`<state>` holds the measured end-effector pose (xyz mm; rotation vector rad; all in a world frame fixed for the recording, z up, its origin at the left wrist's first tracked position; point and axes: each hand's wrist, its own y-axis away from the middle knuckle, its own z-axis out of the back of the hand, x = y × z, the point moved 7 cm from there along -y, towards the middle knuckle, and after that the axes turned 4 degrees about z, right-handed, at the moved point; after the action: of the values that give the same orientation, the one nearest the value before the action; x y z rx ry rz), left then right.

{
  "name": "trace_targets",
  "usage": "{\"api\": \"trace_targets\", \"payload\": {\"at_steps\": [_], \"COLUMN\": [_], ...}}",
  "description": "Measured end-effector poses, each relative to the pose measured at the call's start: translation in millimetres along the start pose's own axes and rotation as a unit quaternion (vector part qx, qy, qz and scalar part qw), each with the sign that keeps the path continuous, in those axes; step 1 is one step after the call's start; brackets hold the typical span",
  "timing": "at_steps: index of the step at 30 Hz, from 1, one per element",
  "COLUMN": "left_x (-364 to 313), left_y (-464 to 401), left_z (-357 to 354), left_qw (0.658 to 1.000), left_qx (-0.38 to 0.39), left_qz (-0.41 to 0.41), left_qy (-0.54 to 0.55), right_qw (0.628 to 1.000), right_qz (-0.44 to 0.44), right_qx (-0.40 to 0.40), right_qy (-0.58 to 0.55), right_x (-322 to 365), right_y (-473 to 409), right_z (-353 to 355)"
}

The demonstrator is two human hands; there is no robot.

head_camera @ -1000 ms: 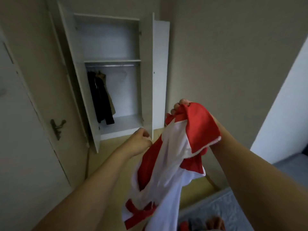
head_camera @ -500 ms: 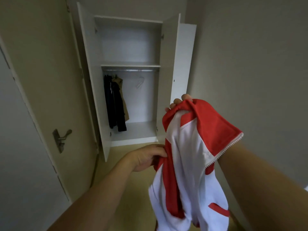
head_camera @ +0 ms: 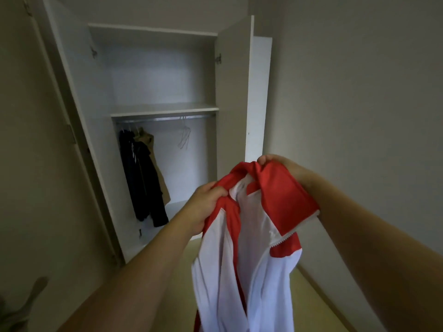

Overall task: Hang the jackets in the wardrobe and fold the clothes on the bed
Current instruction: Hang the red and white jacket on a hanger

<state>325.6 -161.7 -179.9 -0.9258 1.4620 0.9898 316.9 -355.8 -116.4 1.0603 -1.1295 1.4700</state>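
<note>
Red and white, the jacket (head_camera: pixel 251 236) hangs from our hands in front of the open wardrobe (head_camera: pixel 158 111); we can read no writing on it. Our left hand (head_camera: pixel 203 204) clutches one shoulder, our right hand (head_camera: pixel 280 166) pinches the collar. Dark coats (head_camera: pixel 143 178) crowd the rail's left end, beside one bare hanger (head_camera: pixel 184 137).

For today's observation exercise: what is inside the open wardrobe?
On the rail in the wardrobe hang a dark jacket, a tan coat partly hidden behind it, and an empty hanger. The upper shelf looks bare. The lower right corner is covered by the red-and-white jacket.
</note>
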Motion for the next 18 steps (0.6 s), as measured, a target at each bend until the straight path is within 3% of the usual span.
{"api": "trace_targets", "payload": {"at_steps": [3,5,9,12,15,18], "left_x": [-17,-30,-58,-70,-81,-103], "left_y": [-62,-101,-178,-236,-296,-356], "left_z": [32,50,76,94,125,153], "left_qw": [0.999,0.996,0.99,0.982,0.963,0.936], "left_qx": [-0.042,-0.066,-0.095,-0.136,-0.215,-0.282], "left_qz": [-0.02,-0.044,-0.098,-0.127,-0.154,-0.187], "left_qy": [0.029,0.05,0.03,-0.027,-0.061,-0.099], "right_qw": [0.993,0.987,0.986,0.987,0.971,0.964], "right_qz": [-0.047,-0.118,-0.153,-0.158,-0.187,-0.187], "right_qx": [-0.066,-0.045,-0.056,0.019,0.134,0.143], "right_qy": [0.083,0.102,0.024,-0.016,0.059,0.125], "right_x": [-13,-31,-48,-74,-108,-133], "right_y": [-48,-74,-131,-186,-244,-312], "right_z": [9,7,0,-19,-39,-43]}}
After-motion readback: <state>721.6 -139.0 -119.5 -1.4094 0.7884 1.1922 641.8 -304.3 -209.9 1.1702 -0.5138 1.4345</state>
